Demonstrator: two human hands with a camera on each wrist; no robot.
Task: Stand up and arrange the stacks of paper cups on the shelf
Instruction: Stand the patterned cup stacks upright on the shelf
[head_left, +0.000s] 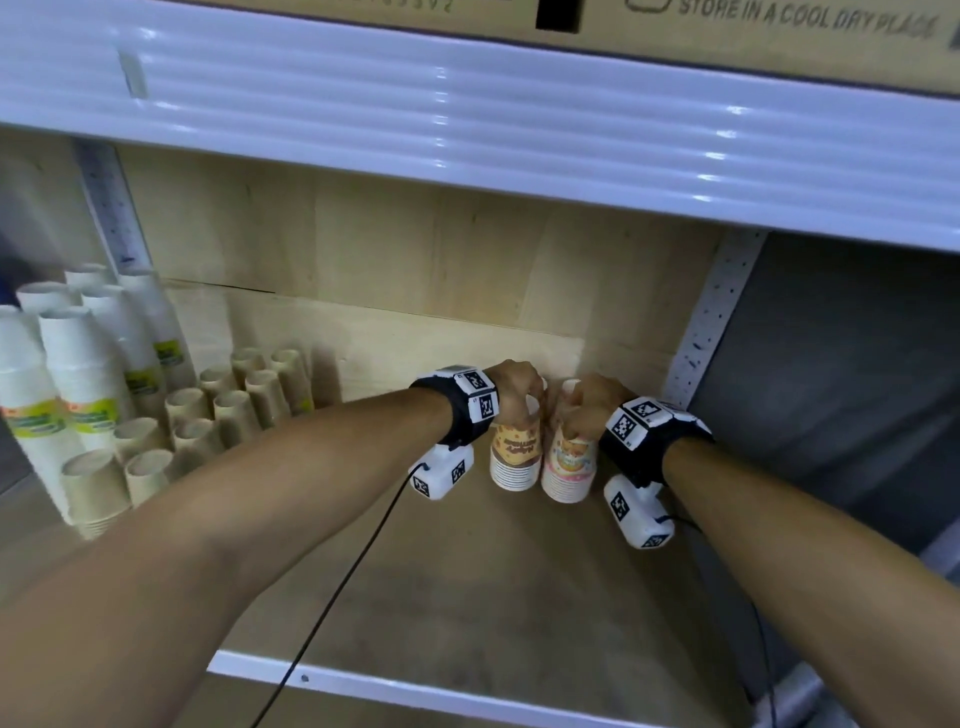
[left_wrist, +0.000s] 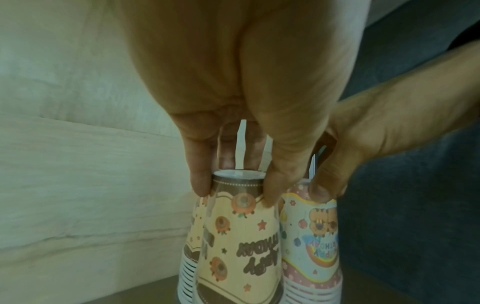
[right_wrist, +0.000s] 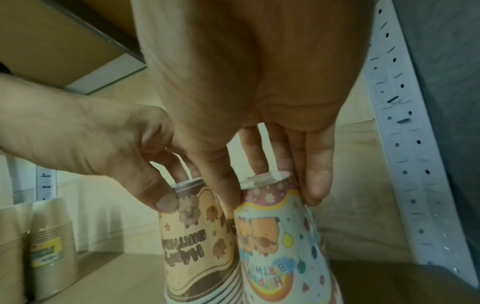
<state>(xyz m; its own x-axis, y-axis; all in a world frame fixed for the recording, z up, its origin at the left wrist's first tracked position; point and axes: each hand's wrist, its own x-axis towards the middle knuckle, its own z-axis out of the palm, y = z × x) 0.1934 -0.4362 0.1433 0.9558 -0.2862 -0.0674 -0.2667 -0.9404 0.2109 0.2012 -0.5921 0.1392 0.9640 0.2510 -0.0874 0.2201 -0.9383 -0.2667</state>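
Two stacks of printed birthday cups stand upside down, side by side, at the back right of the wooden shelf (head_left: 467, 582). My left hand (head_left: 519, 397) grips the top of the brown-and-cream stack (head_left: 514, 460), (left_wrist: 239, 242), (right_wrist: 197, 242) from above, thumb and fingers curled round its narrow end. On the pink-and-blue stack (head_left: 569, 467), (right_wrist: 280, 246), (left_wrist: 311, 240), my right hand (head_left: 587, 410) holds the top the same way. The two stacks touch each other. Both bases sit on the shelf board.
Tall white cup stacks (head_left: 78, 374) with green labels and several short brown cup stacks (head_left: 208, 415) fill the shelf's left side. A white perforated upright (head_left: 711, 322) stands close on the right. The upper shelf's white edge (head_left: 467, 114) hangs overhead.
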